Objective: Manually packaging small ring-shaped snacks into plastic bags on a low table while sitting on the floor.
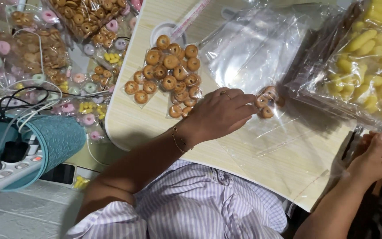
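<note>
My left hand (219, 114) reaches across the light wooden table (127, 121), with a ring on one finger and a thin bracelet at the wrist. Its fingertips pinch a few small brown ring cookies (266, 105) that lie inside a flat clear plastic bag (284, 150). My right hand (376, 156) is curled at the table's right edge, its fingers closed on the edge of that clear bag. A striped shirt fills the bottom of the view.
Filled packs of ring cookies (169, 75) lie at the table's middle. A stack of clear bags (253, 48) sits behind, and a large bag of yellow puffs (368, 57) at right. Snack packets (45, 53), a power strip (5, 172) and a phone (60, 175) crowd the floor at left.
</note>
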